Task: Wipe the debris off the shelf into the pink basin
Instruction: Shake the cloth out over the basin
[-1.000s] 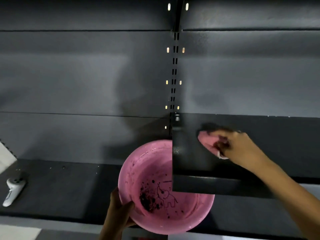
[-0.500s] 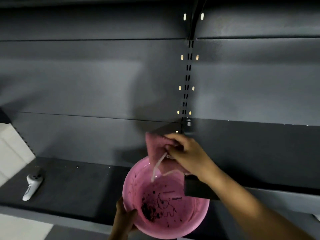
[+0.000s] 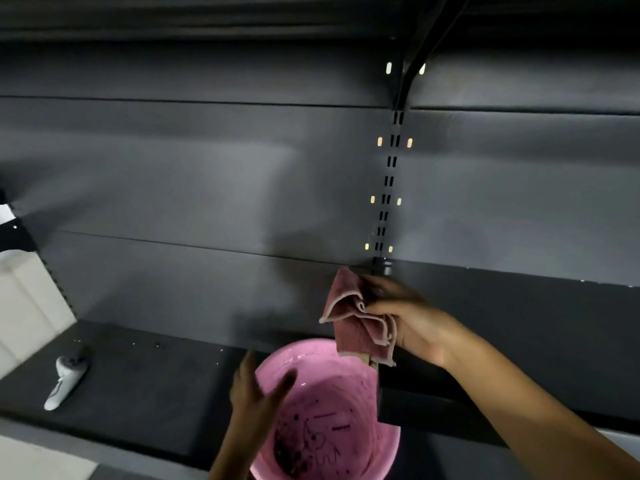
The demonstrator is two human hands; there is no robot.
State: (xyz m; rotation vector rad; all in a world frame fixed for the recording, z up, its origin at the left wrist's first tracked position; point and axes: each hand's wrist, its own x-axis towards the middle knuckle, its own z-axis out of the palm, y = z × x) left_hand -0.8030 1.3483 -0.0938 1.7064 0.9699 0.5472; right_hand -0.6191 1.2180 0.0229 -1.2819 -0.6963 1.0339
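Observation:
The pink basin [image 3: 346, 386] sits low in the middle, just under the left end of the dark shelf [image 3: 540, 327], with dark debris [image 3: 291, 452] lying in its bottom. My right hand [image 3: 415, 323] is shut on a crumpled pink cloth [image 3: 353, 317], which hangs in the air above the basin's right rim, off the shelf's left end. My left hand [image 3: 256, 396] is blurred at the basin's left rim. Its fingers are spread and its thumb lies across the inside of the basin. I cannot see what supports the basin.
A lower dark shelf [image 3: 156, 382] runs left of the basin, carrying a white controller [image 3: 65, 379] and a few pale specks [image 3: 78, 340]. The grey back panel [image 3: 207, 188] and a slotted upright [image 3: 388, 188] stand behind. Another shelf's bracket [image 3: 412, 64] hangs overhead.
My right hand swept the cloth left off the shelf's end and lifted it above the basin. My left hand came up from under the basin to its rim and spread its fingers.

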